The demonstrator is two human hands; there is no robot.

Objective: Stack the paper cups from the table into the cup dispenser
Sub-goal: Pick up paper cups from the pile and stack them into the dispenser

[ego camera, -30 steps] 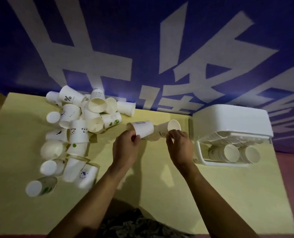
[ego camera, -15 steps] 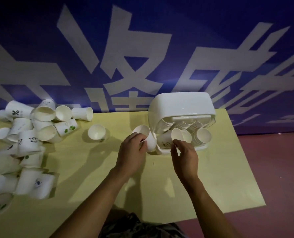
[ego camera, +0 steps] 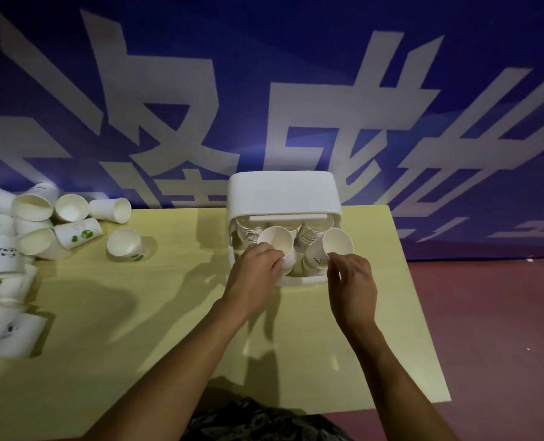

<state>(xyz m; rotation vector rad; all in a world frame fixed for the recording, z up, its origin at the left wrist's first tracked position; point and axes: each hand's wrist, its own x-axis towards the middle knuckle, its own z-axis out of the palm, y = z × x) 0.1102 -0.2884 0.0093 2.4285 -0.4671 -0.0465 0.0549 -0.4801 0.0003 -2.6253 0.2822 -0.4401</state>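
On the yellow counter (ego camera: 169,313), both arms reached toward the white dispenser (ego camera: 283,194); the left hand (ego camera: 258,268) and right hand (ego camera: 353,281) each pinched a tilted paper cup, left cup (ego camera: 278,243), right cup (ego camera: 336,246).

Dim, bluish light from above; arms cast hard shadows on the table (ego camera: 175,313), edges bowed wide-angle.

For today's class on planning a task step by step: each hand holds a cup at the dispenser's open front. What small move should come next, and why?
Probably push the left hand's cup onto the stack behind it. Its mouth faces outward like the stacked cups in the dispenser, and it sits right at the opening.
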